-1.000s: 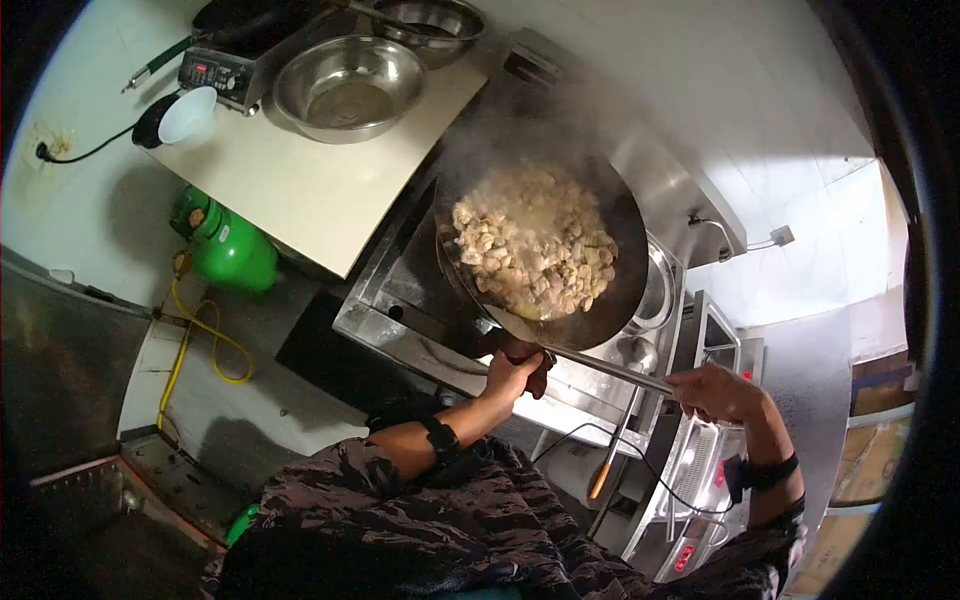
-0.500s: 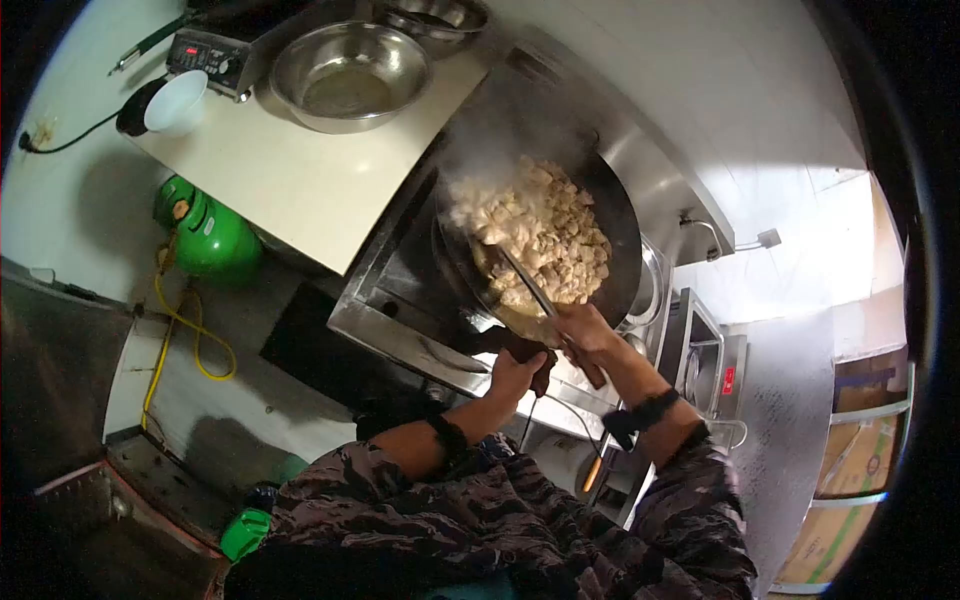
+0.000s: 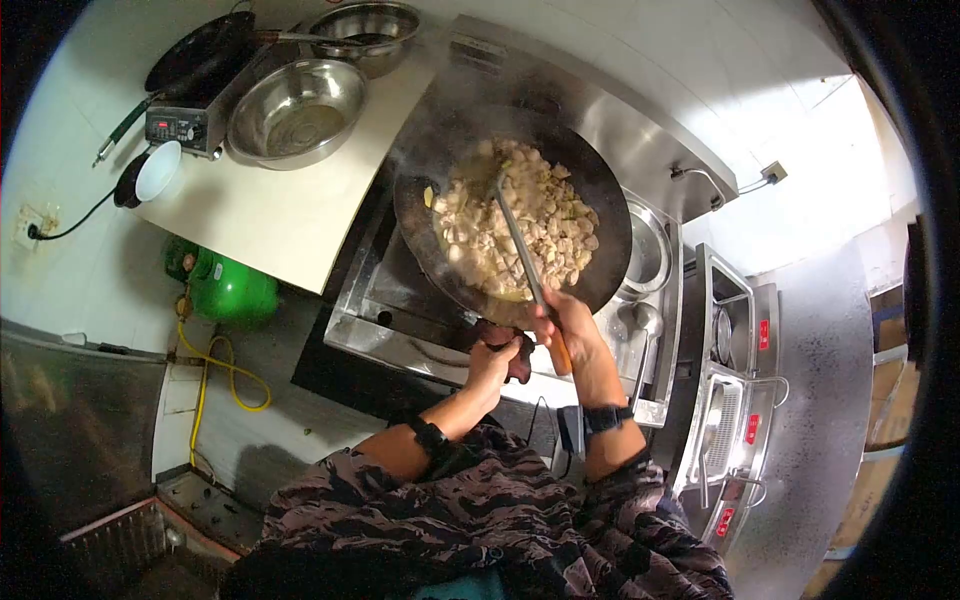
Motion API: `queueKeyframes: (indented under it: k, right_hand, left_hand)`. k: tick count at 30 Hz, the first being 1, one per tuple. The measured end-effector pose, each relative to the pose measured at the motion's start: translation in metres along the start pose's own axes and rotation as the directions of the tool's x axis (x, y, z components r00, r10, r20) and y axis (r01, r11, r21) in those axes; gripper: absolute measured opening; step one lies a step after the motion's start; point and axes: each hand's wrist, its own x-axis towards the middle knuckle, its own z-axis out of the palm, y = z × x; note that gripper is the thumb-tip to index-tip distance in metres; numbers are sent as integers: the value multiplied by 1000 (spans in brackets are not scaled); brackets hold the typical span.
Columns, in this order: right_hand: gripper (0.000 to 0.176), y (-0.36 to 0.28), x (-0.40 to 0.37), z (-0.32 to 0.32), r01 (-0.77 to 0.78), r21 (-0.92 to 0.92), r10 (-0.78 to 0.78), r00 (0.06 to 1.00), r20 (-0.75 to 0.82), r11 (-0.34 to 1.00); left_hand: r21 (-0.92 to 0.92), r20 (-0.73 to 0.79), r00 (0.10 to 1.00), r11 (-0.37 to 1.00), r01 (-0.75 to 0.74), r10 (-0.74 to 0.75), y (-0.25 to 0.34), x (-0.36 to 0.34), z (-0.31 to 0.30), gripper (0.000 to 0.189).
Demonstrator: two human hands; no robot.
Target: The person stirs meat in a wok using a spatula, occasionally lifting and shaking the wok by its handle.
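A large dark wok (image 3: 612,230) on the stove holds pale chopped meat pieces (image 3: 545,215) in some liquid, with steam rising. My right hand (image 3: 572,325) is closed around the wooden grip of a long metal stirring tool (image 3: 522,245). Its shaft slants into the wok, and the far end is sunk in the meat, so its shape is hidden. At the wok's near rim, my left hand (image 3: 492,368) is closed on a dark reddish-brown cloth (image 3: 518,358). The cloth lies against the rim; whether it wraps a handle is hidden.
Left of the stove, a cream counter (image 3: 290,215) bears a steel basin (image 3: 300,115), a white bowl (image 3: 158,172) and a frying pan (image 3: 200,50). Below stands a green gas cylinder (image 3: 235,290) with a yellow hose (image 3: 235,365). A ladle (image 3: 648,325) and steel baskets (image 3: 722,425) are right.
The tool's far end has moved deeper toward the wok's far side, and the meat is spread differently. My left hand still grips the cloth. The camera view has shifted.
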Motion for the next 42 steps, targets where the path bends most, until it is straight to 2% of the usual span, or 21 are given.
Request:
queueKeyframes:
  k: [1, 4, 7, 10, 12, 14, 15, 16, 20, 21, 22, 24, 26, 28, 29, 33, 34, 36, 38, 40, 42]
  right_hand:
    - [23, 8, -10, -12, -15, 91, 7, 997, 81, 996]
    - [25, 20, -61, -33, -68, 235, 76, 997, -28, 970]
    - [25, 3, -118, -45, -41, -90, 32, 995, -95, 995]
    - [38, -26, -162, -61, -71, -487, -53, 970, -236, 870]
    - [42, -58, -188, -50, -128, -751, -125, 955, -271, 648]
    - [37, -93, -197, -65, -75, -933, -123, 984, -126, 353]
    - [34, -109, -197, -63, -74, -985, -149, 984, -98, 156]
    - [32, -120, -192, -88, 157, -958, -149, 969, 196, -239]
    - [29, -166, -201, -20, -97, -869, -86, 994, -63, -485]
    - [29, -176, -202, -4, -171, -915, -63, 985, -158, -366]
    - [29, -185, -202, 12, -170, -914, -62, 985, -158, -369]
    - [29, -202, -198, 37, -431, -808, -48, 891, -451, -402]
    - [29, -216, -186, 33, -367, -805, -37, 917, -397, -466]
    - [27, -228, -174, 36, -518, -699, -75, 826, -559, -493]
    - [24, -231, -167, 38, -575, -651, -104, 783, -613, -495]
    - [27, -227, -131, 15, -609, -708, -22, 763, -646, -358]
    - [27, -219, -116, -2, -611, -706, -16, 760, -649, -358]
    - [29, -193, -86, -38, -510, -840, -15, 856, -516, -184]
    - [23, -164, -55, -73, -490, -870, 4, 871, -491, 56]
    - [22, -127, -11, -139, -81, -995, -27, 996, -83, 63]
    - [30, -92, 11, -119, 167, -962, -135, 971, 198, -214]
  left_hand:
    - [10, 12, 999, 999, 42, -42, -1, 2, -3, 10]
    - [-44, 65, 995, 996, 80, -77, -1, 0, -1, 15]
    - [-135, 135, 989, 988, 82, -63, -2, 2, 0, 16]
    - [-129, 103, 990, 986, 105, -92, 4, -5, 6, 16]
    - [-150, 144, 986, 984, 101, -80, 2, -4, 3, 17]
    - [-141, 170, 982, 985, 104, -80, 0, -2, 1, 18]
    - [-123, 174, 983, 989, 84, -62, 1, -1, 1, 19]
    - [-104, 179, 983, 992, 67, -47, -1, 0, 0, 19]
    - [-90, 73, 996, 995, 51, -44, -18, 10, -5, 13]
    - [-148, 107, 992, 985, 88, -73, -10, 5, -2, 12]
    - [-152, 106, 992, 984, 88, -72, -6, 2, -1, 12]
    - [-48, 47, 996, 996, 81, -79, 1, 1, 2, 13]
    - [-81, 130, 987, 992, 101, -90, 3, 1, 1, 18]
    - [49, -88, 989, 992, 120, -116, 1, 1, 3, 20]
    - [11, -58, 992, 994, 109, -108, -1, 1, 2, 24]
    - [15, -34, 987, 987, 158, -157, 19, -9, 9, 24]
    - [-3, -26, 990, 990, 138, -138, 23, -12, 12, 15]
    - [-22, -26, 991, 991, 129, -129, 21, -9, 9, 8]
    - [-52, 91, 988, 990, 127, -122, 9, 0, 3, 11]
    - [-67, 97, 988, 989, 128, -122, 15, -2, 7, 14]
    - [-44, 156, 987, 997, 57, -49, 5, 3, 2, 14]
